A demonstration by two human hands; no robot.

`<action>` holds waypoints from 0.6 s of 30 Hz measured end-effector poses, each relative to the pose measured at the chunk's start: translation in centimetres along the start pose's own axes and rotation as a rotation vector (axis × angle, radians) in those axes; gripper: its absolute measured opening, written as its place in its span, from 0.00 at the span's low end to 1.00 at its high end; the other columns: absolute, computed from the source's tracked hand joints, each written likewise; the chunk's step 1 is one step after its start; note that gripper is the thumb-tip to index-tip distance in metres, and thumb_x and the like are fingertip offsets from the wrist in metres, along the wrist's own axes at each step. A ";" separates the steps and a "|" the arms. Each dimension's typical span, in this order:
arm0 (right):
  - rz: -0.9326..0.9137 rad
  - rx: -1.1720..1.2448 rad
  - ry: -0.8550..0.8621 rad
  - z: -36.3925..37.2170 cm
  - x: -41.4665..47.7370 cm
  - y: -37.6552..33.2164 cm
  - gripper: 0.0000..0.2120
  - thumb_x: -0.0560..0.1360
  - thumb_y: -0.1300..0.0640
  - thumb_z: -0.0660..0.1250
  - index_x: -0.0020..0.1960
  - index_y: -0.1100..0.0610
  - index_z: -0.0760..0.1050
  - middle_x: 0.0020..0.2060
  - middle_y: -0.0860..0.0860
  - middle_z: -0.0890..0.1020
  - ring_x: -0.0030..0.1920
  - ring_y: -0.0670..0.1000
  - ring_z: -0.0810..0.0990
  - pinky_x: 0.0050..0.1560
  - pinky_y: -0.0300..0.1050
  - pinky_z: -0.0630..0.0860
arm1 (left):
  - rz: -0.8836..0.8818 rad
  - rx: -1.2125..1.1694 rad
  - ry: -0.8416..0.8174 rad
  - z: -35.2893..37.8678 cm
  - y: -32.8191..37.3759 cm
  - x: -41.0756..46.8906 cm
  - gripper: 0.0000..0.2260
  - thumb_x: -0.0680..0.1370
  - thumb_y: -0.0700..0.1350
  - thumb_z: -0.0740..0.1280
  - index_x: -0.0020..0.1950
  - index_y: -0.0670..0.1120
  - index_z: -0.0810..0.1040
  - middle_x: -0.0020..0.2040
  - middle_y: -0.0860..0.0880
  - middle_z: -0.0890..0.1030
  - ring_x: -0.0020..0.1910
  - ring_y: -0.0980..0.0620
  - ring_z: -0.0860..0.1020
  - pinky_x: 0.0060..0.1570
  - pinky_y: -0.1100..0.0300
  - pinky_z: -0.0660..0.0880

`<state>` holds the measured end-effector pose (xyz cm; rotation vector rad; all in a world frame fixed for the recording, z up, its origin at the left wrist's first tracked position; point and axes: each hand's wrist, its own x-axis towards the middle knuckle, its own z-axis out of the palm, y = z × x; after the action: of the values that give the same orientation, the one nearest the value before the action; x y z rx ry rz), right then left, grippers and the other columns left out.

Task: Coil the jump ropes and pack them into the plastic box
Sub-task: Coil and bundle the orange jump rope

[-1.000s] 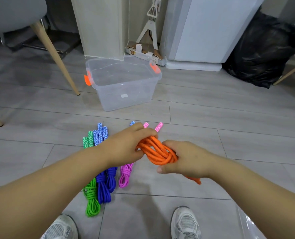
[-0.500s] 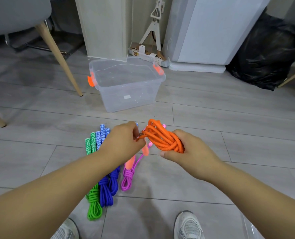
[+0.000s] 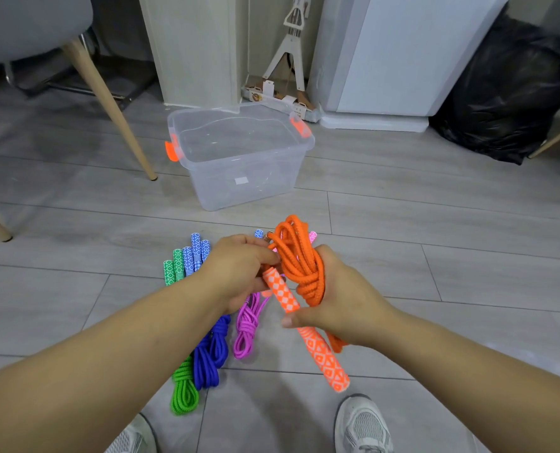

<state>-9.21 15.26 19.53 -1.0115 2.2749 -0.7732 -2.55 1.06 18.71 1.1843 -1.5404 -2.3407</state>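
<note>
An orange jump rope (image 3: 299, 266) is bundled into a coil above the floor. My right hand (image 3: 337, 295) grips the coil from the right, and one orange patterned handle (image 3: 324, 358) hangs below it. My left hand (image 3: 239, 269) pinches the top of the second orange handle (image 3: 280, 291) beside the coil. On the floor under my hands lie three coiled ropes: green (image 3: 182, 387), blue (image 3: 211, 351) and pink (image 3: 247, 325). The clear plastic box (image 3: 187, 125) with orange latches stands open on the floor beyond them, with nothing inside.
A chair with wooden legs (image 3: 108, 106) stands at the left. A white appliance (image 3: 402, 53) and a black bag (image 3: 507, 93) are behind the box, with a mop stand (image 3: 288, 50) between. My two shoes (image 3: 363, 426) are at the bottom edge.
Both hands lifted the orange coil and turned it upright. The two orange handles have come free and now hang out below the bundle.
</note>
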 end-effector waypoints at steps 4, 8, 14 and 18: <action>-0.033 -0.028 0.006 0.5 0.0 0.1 0.28 0.62 0.56 0.76 0.54 0.48 0.63 0.38 0.41 0.75 0.39 0.45 0.76 0.34 0.32 0.70 | -0.039 -0.039 -0.095 -0.1 0.3 -0.3 0.11 0.74 0.27 0.57 0.39 0.38 0.75 0.37 0.40 0.79 0.31 0.48 0.79 0.32 0.58 0.80; -0.063 -0.063 -0.007 0.1 0.0 0.3 0.22 0.63 0.62 0.71 0.44 0.45 0.60 0.33 0.45 0.74 0.31 0.43 0.73 0.28 0.33 0.66 | -0.160 -0.154 -0.168 -0.9 0.7 -0.6 0.10 0.72 0.34 0.56 0.40 0.38 0.76 0.36 0.42 0.79 0.32 0.48 0.78 0.38 0.55 0.79; -0.090 -0.224 -0.235 -0.7 -0.7 0.7 0.23 0.62 0.60 0.71 0.43 0.44 0.59 0.33 0.47 0.73 0.32 0.49 0.71 0.33 0.48 0.71 | -0.392 -0.135 -0.098 -2.7 0.1 0.6 0.15 0.76 0.52 0.63 0.45 0.40 0.74 0.40 0.43 0.77 0.38 0.47 0.76 0.43 0.54 0.74; -0.120 -0.338 -0.365 -0.6 -1.1 0.4 0.24 0.63 0.59 0.71 0.50 0.47 0.59 0.33 0.47 0.72 0.28 0.46 0.69 0.28 0.43 0.66 | -0.309 -0.072 0.027 -2.7 -0.4 0.9 0.10 0.75 0.47 0.67 0.38 0.45 0.72 0.32 0.49 0.71 0.30 0.53 0.71 0.34 0.60 0.69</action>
<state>-9.21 16.51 19.89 -1.3291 2.0745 -0.2202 -1.29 -1.15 17.39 1.5247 -1.3336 -2.5270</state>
